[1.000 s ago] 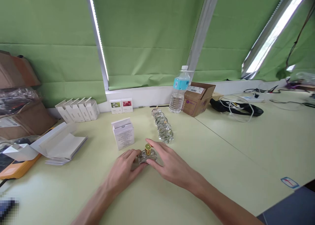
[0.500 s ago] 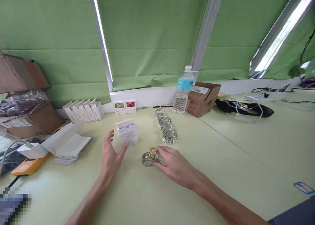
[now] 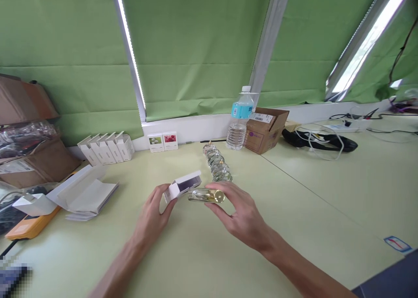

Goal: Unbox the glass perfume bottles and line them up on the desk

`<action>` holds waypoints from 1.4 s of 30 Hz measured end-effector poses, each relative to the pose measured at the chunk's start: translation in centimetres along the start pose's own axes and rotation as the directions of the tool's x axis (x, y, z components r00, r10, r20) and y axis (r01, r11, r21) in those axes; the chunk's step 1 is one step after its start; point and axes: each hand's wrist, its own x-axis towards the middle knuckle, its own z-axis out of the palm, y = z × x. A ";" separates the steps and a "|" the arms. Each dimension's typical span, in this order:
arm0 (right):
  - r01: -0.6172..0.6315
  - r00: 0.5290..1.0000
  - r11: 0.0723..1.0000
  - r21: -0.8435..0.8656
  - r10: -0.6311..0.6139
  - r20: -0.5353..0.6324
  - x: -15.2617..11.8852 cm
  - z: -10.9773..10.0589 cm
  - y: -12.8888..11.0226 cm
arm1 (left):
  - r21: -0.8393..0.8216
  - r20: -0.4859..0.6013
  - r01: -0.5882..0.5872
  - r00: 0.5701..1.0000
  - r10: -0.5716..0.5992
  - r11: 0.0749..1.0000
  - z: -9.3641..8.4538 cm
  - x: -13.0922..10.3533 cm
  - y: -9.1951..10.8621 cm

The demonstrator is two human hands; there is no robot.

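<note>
Between the thumb and fingers of my left hand [image 3: 156,211] is a small white carton [image 3: 172,192], tilted over with its top flap raised and its dark inside showing. My right hand [image 3: 243,215] pinches a clear glass bottle with a gold cap [image 3: 204,195], likely a perfume bottle. The bottle lies tipped, cap toward my right palm and glass base toward the carton. Its base is close beside the carton's opening; whether they touch I cannot tell. Just behind my right fingers a row of similar glass bottles [image 3: 217,162] runs back across the table.
Several white cartons [image 3: 106,149] stand at the back left, near two small picture boxes [image 3: 163,142]. Flat white cartons [image 3: 86,193] lie at left. A water bottle [image 3: 239,119], a brown box [image 3: 266,130] and a black item with a white cable [image 3: 320,140] line the back.
My left hand has taken hold of the white carton, lifted and tilted it. My right hand has raised the bottle and tipped it so its base faces the carton.
</note>
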 end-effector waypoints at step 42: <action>0.179 0.977 0.983 0.033 -0.182 0.114 -0.3 0.3 0.1 | -0.073 0.107 -0.157 0.981 0.164 0.985 0.9 -0.5 -0.4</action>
